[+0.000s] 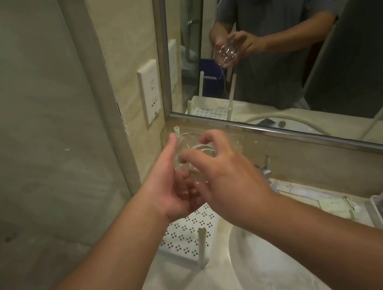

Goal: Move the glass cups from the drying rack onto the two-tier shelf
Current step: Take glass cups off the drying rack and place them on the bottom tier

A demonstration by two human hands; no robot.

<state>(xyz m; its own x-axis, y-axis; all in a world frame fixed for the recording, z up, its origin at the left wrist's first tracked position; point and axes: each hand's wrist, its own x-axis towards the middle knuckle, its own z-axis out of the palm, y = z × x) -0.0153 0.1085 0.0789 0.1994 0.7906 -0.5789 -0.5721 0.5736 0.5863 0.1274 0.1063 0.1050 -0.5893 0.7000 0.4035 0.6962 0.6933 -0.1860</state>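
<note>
One cup [194, 159] is up in both hands, held above the shelf [187, 230]. Left hand [169, 187] cradles it from below and the side, thumb straight, fingers [188, 191] curled under it. Right hand [223, 172] has its fingers curled over the rim, pinching. The cup sits between the two sets of fingers, touching both. To do this well, I'd lower it level, clear of the post [201, 247] just below the wrists, and release only once the base rests flat. Sink [259, 273] lies beside the shelf.

Both hands raised together, left hand [167, 187] cupped, right hand [226, 177] apparently in pinch grip.
</note>
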